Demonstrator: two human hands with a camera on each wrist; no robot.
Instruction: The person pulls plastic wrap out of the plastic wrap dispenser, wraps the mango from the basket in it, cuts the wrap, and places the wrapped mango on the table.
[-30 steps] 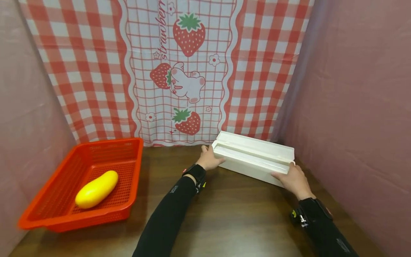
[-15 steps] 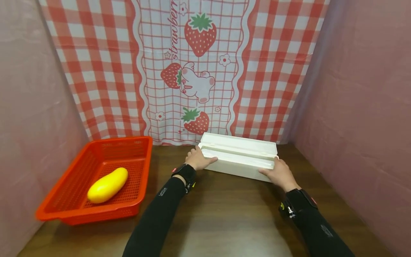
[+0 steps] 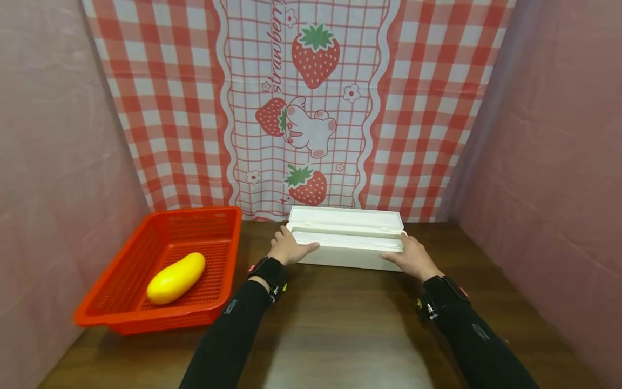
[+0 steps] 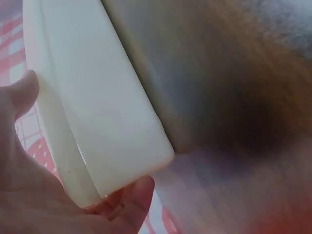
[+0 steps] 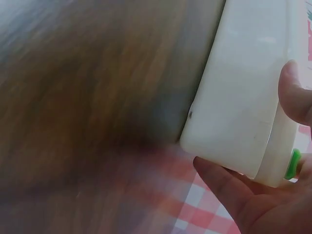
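A long white cling film box [image 3: 347, 256] stands near the curtain with its hinged lid [image 3: 346, 218] raised at the back. Something shiny and pale [image 3: 347, 241] lies inside the open top. My left hand [image 3: 290, 249] grips the left end, thumb along the upper front edge and fingers round the side. At the other end my right hand [image 3: 413, 259] holds it the same way, thumb on the front. In the right wrist view a small green piece [image 5: 293, 164] shows by the box end, beside my palm.
An orange-red plastic basket [image 3: 228, 281] stands on the left of the brown wooden table [image 3: 335, 324], with a yellow oblong vegetable-like thing [image 3: 176, 278] in it. A checked strawberry curtain [image 3: 311, 108] hangs behind, and pink cloth walls [image 3: 549, 162] flank both sides.
Both hands have moved the box to the left along the curtain and turned it nearly square to it. The lid stays raised. The head view has shifted too.
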